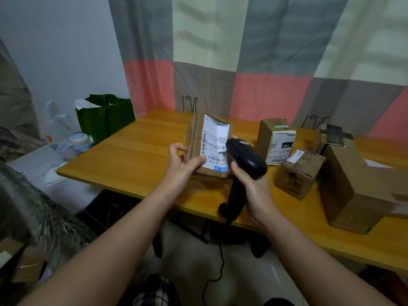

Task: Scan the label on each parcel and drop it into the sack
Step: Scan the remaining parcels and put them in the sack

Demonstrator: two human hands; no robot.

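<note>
Over the table (136,151) — parcel (195,142) pinched in left fingers (194,162).

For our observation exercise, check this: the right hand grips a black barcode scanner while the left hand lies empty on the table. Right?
Not quite. The head view shows the left hand holding a labelled cardboard parcel; the right hand does grip the black barcode scanner.

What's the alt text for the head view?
A person's left hand holds a labelled cardboard parcel upright at a wooden table while the right hand aims a black scanner at its label. Other boxes stand to the right.
</note>
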